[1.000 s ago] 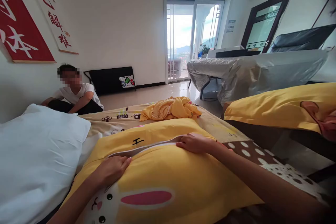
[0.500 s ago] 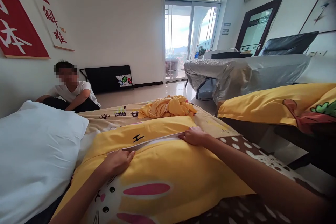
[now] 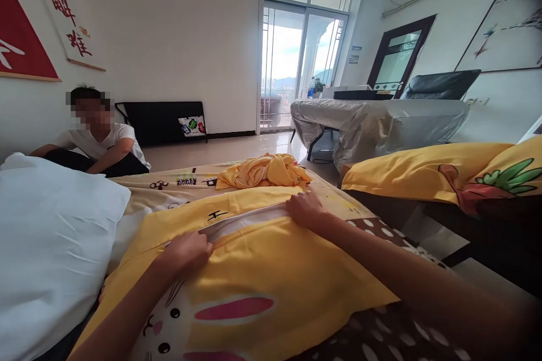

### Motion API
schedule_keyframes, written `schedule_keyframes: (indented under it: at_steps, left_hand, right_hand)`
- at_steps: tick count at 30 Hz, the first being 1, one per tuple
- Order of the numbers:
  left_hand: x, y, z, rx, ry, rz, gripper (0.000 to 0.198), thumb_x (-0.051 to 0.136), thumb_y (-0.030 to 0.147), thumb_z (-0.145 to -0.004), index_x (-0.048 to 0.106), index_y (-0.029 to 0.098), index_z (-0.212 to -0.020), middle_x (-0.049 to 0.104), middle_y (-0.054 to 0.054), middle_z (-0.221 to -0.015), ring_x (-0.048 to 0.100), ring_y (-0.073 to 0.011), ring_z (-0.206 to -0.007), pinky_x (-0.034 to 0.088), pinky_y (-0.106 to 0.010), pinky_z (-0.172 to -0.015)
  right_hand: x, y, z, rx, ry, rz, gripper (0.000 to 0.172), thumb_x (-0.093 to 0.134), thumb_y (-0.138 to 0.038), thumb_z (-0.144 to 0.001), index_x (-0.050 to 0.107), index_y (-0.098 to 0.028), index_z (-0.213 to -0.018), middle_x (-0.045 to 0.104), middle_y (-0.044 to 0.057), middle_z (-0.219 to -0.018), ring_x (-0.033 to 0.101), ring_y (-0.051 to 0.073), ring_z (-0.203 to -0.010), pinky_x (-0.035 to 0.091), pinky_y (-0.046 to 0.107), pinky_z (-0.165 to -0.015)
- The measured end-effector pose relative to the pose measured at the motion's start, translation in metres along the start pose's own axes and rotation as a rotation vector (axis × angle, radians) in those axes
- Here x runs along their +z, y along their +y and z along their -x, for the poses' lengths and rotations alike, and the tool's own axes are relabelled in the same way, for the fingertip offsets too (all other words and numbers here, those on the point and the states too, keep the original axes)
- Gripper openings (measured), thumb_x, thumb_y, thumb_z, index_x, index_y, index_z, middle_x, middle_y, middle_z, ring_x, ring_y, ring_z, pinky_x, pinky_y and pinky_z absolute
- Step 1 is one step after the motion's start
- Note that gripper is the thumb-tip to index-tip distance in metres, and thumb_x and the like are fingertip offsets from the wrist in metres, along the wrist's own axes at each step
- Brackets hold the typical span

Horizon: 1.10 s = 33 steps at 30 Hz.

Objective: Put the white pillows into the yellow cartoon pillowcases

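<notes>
A yellow pillowcase [image 3: 271,262] with a printed rabbit lies spread in front of me. Its long opening runs across the far part, and a white inner strip shows there. My left hand [image 3: 188,251] is closed on the left part of the opening's edge. Farther right, my right hand [image 3: 305,210] grips the same edge, fingers curled over the cloth. Between the hands the edge is lifted and the slit gapes a little. A white pillow [image 3: 59,248] lies to the left, beside the pillowcase.
Crumpled yellow cloth [image 3: 265,171] lies beyond the pillowcase on the patterned bedding [image 3: 169,183]. Another yellow pillow [image 3: 406,169] with a carrot print is at right. A person [image 3: 97,135] sits low at the far left. A plastic-covered table [image 3: 368,124] stands behind.
The view has turned slightly right, so things appear farther left. The gap at the pillowcase's opening is wider and shows more white. Both hands keep their hold.
</notes>
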<state>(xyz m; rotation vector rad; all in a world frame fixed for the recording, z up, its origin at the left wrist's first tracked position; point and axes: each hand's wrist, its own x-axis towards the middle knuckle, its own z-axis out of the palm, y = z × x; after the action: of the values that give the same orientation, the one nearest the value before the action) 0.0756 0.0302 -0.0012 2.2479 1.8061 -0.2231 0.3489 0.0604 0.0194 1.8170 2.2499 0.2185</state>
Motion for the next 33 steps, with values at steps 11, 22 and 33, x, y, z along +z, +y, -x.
schedule_keyframes:
  at_steps: [11,22,33]
  left_hand:
    - [0.009,-0.04,0.007,0.071,0.083,0.2,0.041,0.026,0.028,-0.086,0.065,0.019,-0.095,0.068,-0.009,-0.103,0.061,-0.0222,-0.095,0.044,-0.033,-0.084]
    - [0.003,-0.113,0.047,-0.028,0.324,0.436,0.037,0.031,0.042,-0.086,0.062,0.023,-0.095,0.068,-0.001,-0.096,0.06,-0.0202,-0.093,0.042,-0.027,-0.078]
    - [0.009,-0.131,0.039,-0.064,0.305,0.389,0.03,0.038,0.038,-0.08,0.058,0.021,-0.095,0.063,-0.004,-0.094,0.057,-0.0187,-0.084,0.043,-0.029,-0.075]
  right_hand:
    - [-0.019,-0.092,-0.019,-0.56,0.008,-0.087,0.055,0.032,-0.053,-0.093,0.07,-0.013,-0.095,0.07,0.015,-0.087,0.066,0.024,-0.08,0.044,0.03,-0.065]
    - [-0.04,-0.145,-0.035,-0.5,-0.162,0.087,0.052,0.047,-0.057,-0.085,0.072,-0.012,-0.095,0.07,0.019,-0.091,0.066,0.03,-0.088,0.049,0.036,-0.07]
    - [-0.047,-0.219,-0.046,-0.698,0.171,-0.285,0.019,0.048,-0.025,-0.086,0.063,-0.014,-0.085,0.065,0.01,-0.084,0.062,0.019,-0.071,0.038,0.025,-0.055]
